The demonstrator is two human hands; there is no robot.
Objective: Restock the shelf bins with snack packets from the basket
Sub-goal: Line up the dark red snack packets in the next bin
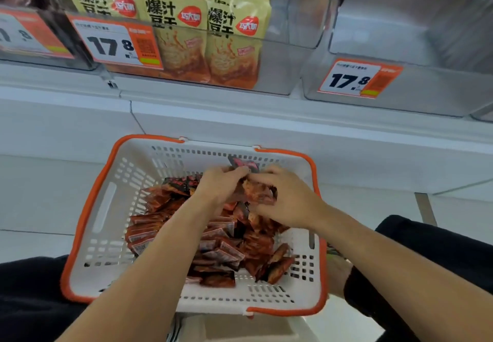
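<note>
A white basket (pixel 106 224) with an orange rim sits below me, holding a heap of small red and black snack packets (pixel 226 251). Both my hands are inside it over the far end of the heap. My left hand (pixel 220 184) grips a bunch of packets, one dark packet (pixel 244 165) sticking up above its fingers. My right hand (pixel 286 197) curls round more red packets (pixel 260 193) right beside it, the two hands touching. Above, a clear shelf bin (pixel 440 35) at the right stands empty apart from a dark packet at its top left corner.
A middle bin (pixel 277 75) holds upright beige pouches (pixel 232 48) behind a 17.8 price tag (pixel 114 43). The right bin carries another 17.8 tag (pixel 357 79). A white shelf ledge (pixel 240 117) runs between bins and basket. My dark-clothed knees flank the basket.
</note>
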